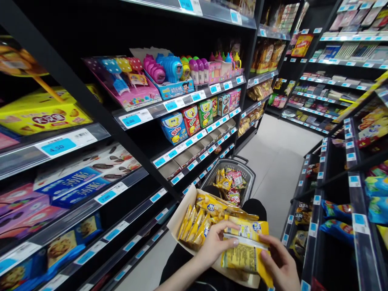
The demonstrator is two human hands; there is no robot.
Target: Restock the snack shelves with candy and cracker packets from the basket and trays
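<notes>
My left hand (216, 244) and my right hand (280, 258) both grip a yellow snack packet (242, 256), its printed back and pale seam facing up. My left thumb presses along the seam, while my right fingers pinch the packet's right side. Below the hands, an open cardboard box (184, 208) rests on my lap. Inside it, several matching yellow packets (197, 222) stand in a row, with others lying flat behind them. The packet in my hands covers the box's right part.
A grey basket (250, 178) holding yellow and red snack packets stands on the floor ahead. Shelves with price labels (136, 119) line the left. Low bins (321, 194) of bagged snacks run along the right. Between them stretches the pale aisle floor (273, 149).
</notes>
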